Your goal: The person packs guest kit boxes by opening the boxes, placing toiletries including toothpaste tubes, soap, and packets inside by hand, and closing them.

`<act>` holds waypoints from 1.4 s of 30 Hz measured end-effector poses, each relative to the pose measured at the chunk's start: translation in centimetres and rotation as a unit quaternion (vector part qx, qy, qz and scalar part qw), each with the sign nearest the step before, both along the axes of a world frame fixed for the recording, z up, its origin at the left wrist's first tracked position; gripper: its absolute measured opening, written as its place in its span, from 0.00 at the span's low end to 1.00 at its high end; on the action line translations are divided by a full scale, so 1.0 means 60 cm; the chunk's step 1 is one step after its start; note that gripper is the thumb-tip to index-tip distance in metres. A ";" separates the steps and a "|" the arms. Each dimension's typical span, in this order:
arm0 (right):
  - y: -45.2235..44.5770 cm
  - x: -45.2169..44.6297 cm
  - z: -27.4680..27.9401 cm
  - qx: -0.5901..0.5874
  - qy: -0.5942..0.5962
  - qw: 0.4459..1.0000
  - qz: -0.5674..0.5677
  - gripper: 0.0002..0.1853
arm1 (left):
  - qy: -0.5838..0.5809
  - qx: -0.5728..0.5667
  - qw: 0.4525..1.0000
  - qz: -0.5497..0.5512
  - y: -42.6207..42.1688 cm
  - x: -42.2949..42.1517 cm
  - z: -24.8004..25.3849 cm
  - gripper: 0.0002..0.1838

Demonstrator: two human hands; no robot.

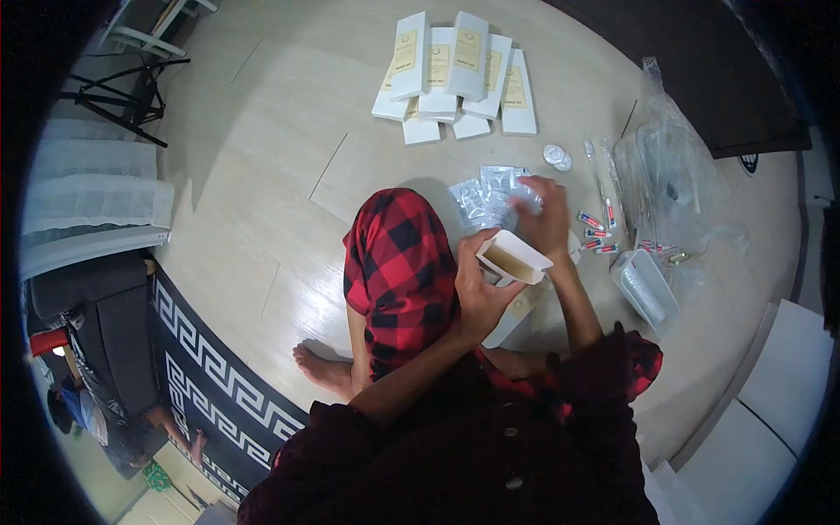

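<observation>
My left hand (479, 293) is closed around a small white box (514, 262). The box's top flap stands open, and its inside looks bare and tan. My right hand (547, 214) is over the silver sachets (499, 185) on the floor. Its fingers are smeared by motion, so whether they grip a sachet is unclear. Another white box with a gold label (523, 302) lies partly hidden under my hands. Small toothpaste tubes (591, 220) with red and blue print lie right of my right hand.
Labelled white boxes (468, 54) are piled ahead. Round white packets (556, 157), wrapped toothbrushes (599, 175), clear plastic bags (669, 175) and a clear plastic tray (646, 293) are on the right. A patterned rug (219, 376) and another person (114, 429) are at left.
</observation>
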State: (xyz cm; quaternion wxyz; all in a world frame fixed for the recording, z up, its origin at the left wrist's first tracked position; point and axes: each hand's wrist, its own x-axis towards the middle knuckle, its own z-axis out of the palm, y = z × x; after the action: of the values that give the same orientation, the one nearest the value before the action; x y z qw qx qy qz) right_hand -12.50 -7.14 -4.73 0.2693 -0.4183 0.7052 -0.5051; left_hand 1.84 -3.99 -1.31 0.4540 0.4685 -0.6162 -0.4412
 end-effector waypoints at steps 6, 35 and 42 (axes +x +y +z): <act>-0.001 0.002 -0.067 0.155 0.359 0.915 0.097 0.15 | 0.002 -0.029 1.000 0.011 -0.007 0.011 -0.003 0.40; -0.111 -0.139 -0.071 0.071 0.386 0.920 -0.008 0.12 | -0.003 -0.118 0.993 -0.004 -0.020 -0.009 -0.019 0.36; -0.055 -0.098 0.053 0.000 0.031 0.998 -0.062 0.13 | 0.015 -0.201 0.980 0.009 -0.029 -0.012 -0.019 0.38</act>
State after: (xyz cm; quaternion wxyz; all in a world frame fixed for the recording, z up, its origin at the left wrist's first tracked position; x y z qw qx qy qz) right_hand -18.40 -10.42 -1.57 0.2156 -0.3896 0.7379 -0.5072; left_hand 1.13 -5.72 -2.45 0.5518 0.3671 -0.6811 -0.3111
